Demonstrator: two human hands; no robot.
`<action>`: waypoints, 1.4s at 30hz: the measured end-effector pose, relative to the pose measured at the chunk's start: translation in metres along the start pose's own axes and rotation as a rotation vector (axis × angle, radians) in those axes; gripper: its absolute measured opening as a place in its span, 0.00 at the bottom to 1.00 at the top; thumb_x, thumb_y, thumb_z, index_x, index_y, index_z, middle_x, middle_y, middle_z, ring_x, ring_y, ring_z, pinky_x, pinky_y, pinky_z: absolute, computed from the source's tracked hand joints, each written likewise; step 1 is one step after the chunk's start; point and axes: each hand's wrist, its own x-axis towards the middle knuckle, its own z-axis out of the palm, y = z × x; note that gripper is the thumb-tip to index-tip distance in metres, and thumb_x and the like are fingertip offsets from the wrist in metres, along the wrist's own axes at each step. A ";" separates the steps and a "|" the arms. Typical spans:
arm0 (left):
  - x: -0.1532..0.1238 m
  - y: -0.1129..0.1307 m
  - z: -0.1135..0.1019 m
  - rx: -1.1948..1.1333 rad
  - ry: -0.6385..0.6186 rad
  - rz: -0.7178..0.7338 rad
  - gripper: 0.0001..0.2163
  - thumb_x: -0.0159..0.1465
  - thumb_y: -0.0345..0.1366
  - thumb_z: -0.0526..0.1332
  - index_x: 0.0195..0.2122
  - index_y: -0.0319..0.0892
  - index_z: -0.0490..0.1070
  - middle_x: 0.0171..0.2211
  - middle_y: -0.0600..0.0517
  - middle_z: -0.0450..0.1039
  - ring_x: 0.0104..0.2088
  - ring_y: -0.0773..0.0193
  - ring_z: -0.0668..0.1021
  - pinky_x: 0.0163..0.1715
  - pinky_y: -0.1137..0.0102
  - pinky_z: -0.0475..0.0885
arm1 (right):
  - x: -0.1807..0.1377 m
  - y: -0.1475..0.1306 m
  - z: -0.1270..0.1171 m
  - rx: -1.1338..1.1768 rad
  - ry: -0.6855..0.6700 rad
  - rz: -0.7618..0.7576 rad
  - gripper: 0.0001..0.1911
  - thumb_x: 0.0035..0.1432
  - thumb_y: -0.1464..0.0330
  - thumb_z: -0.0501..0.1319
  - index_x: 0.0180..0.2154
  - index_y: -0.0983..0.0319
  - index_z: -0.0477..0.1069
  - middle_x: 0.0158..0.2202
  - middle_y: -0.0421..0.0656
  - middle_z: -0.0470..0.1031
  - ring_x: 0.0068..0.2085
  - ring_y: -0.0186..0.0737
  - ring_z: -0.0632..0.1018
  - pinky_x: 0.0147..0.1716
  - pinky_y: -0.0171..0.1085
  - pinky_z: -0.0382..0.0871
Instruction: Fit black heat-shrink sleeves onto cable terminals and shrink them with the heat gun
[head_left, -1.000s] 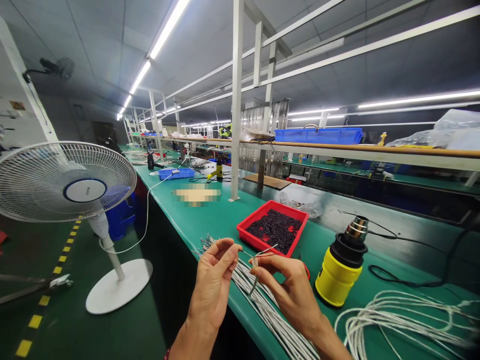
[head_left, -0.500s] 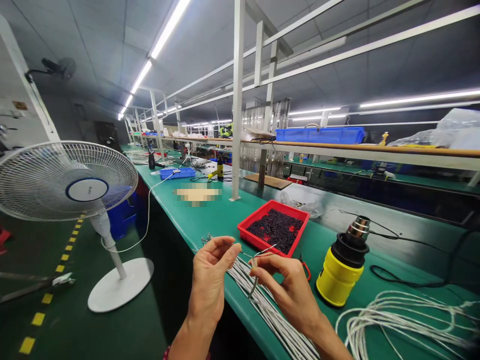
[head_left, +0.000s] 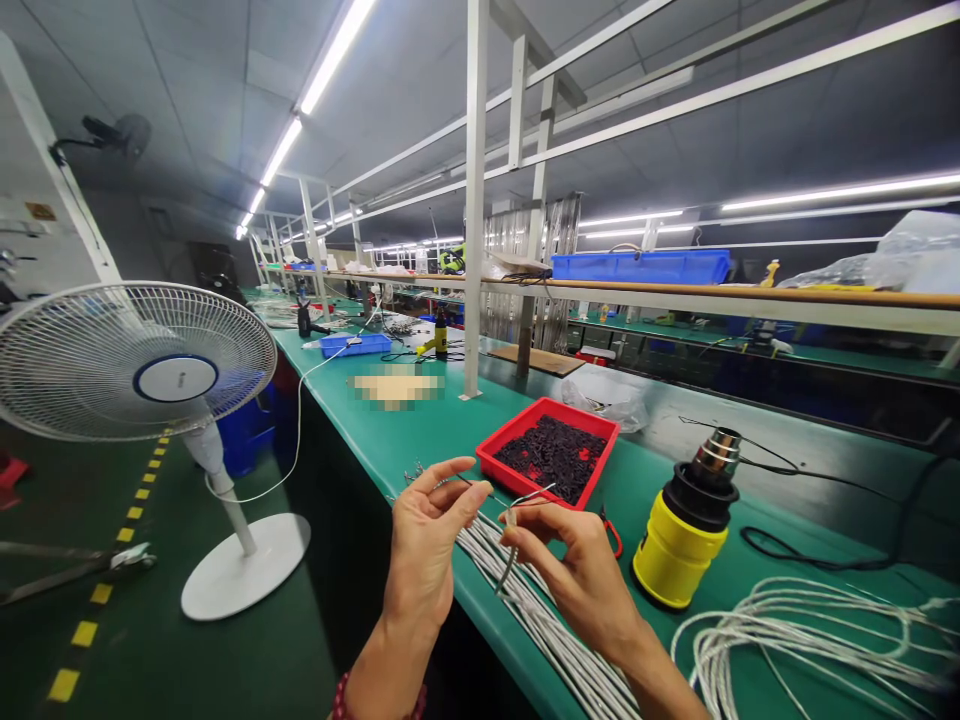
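My left hand (head_left: 426, 545) and my right hand (head_left: 574, 575) are raised close together over the near edge of the green bench (head_left: 420, 430). The right hand pinches a thin grey wire (head_left: 510, 555) whose bare ends stick up above its fingers. Thumb and forefinger of the left hand pinch one fine strand of that wire's end. Below both hands lies a bundle of white wires (head_left: 540, 630) along the bench edge. A red tray (head_left: 553, 458) of small black parts sits just beyond the hands.
A yellow-and-black heat gun (head_left: 686, 535) stands upright right of the tray, its black cord trailing right. Coiled white cable (head_left: 810, 640) lies at the lower right. A white pedestal fan (head_left: 142, 365) stands on the floor at left. White frame posts (head_left: 474, 200) rise from the bench.
The left hand's fingers have shifted slightly up and spread a little on the wire end. The right hand holds nearly still.
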 end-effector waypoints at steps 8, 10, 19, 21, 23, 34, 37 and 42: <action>-0.001 0.000 0.003 0.013 -0.011 -0.003 0.17 0.48 0.30 0.72 0.39 0.38 0.73 0.23 0.56 0.77 0.23 0.75 0.74 0.24 0.82 0.67 | -0.001 -0.004 -0.001 -0.003 -0.022 -0.012 0.07 0.62 0.67 0.59 0.35 0.61 0.75 0.32 0.40 0.77 0.30 0.35 0.75 0.30 0.31 0.68; -0.004 0.001 0.004 0.005 -0.024 -0.016 0.19 0.48 0.30 0.72 0.41 0.38 0.73 0.24 0.54 0.78 0.24 0.75 0.75 0.26 0.82 0.68 | -0.002 -0.004 -0.001 -0.002 -0.019 -0.010 0.07 0.62 0.67 0.58 0.34 0.62 0.74 0.32 0.40 0.77 0.30 0.34 0.74 0.30 0.30 0.67; -0.009 0.003 0.007 -0.008 -0.058 -0.003 0.21 0.51 0.28 0.70 0.45 0.40 0.69 0.21 0.59 0.75 0.22 0.77 0.73 0.27 0.82 0.68 | -0.001 -0.006 -0.001 -0.012 -0.048 -0.015 0.08 0.62 0.68 0.57 0.34 0.62 0.73 0.30 0.40 0.76 0.28 0.33 0.73 0.28 0.29 0.66; -0.009 0.002 0.007 -0.004 -0.051 -0.003 0.21 0.51 0.29 0.70 0.46 0.40 0.68 0.21 0.58 0.75 0.22 0.77 0.73 0.28 0.82 0.68 | -0.001 -0.007 -0.001 -0.012 -0.051 -0.018 0.08 0.63 0.68 0.57 0.33 0.62 0.73 0.30 0.40 0.76 0.28 0.33 0.73 0.28 0.29 0.66; -0.009 0.002 0.007 0.004 -0.046 -0.007 0.22 0.50 0.29 0.70 0.47 0.40 0.68 0.22 0.57 0.76 0.22 0.76 0.74 0.27 0.81 0.68 | -0.001 -0.007 -0.001 -0.012 -0.050 -0.023 0.08 0.63 0.68 0.57 0.34 0.62 0.73 0.30 0.39 0.76 0.28 0.33 0.73 0.28 0.29 0.66; -0.011 0.002 0.008 0.016 -0.029 -0.013 0.24 0.49 0.31 0.71 0.48 0.41 0.69 0.23 0.56 0.77 0.24 0.73 0.76 0.29 0.80 0.69 | -0.001 -0.009 -0.001 0.002 -0.062 -0.018 0.09 0.63 0.67 0.57 0.39 0.63 0.75 0.31 0.41 0.76 0.29 0.35 0.74 0.29 0.31 0.67; -0.011 0.000 0.008 0.028 -0.039 -0.008 0.24 0.50 0.31 0.71 0.48 0.42 0.69 0.22 0.58 0.76 0.24 0.74 0.76 0.29 0.80 0.69 | -0.002 -0.009 0.000 0.000 -0.062 -0.018 0.09 0.62 0.68 0.57 0.39 0.62 0.76 0.32 0.41 0.77 0.29 0.35 0.74 0.29 0.31 0.67; -0.012 0.000 0.008 0.036 -0.041 -0.004 0.24 0.51 0.30 0.70 0.49 0.42 0.68 0.21 0.58 0.75 0.23 0.75 0.75 0.29 0.81 0.68 | -0.001 -0.009 -0.001 -0.014 -0.064 -0.026 0.08 0.63 0.68 0.57 0.38 0.62 0.75 0.31 0.40 0.76 0.29 0.34 0.74 0.30 0.31 0.67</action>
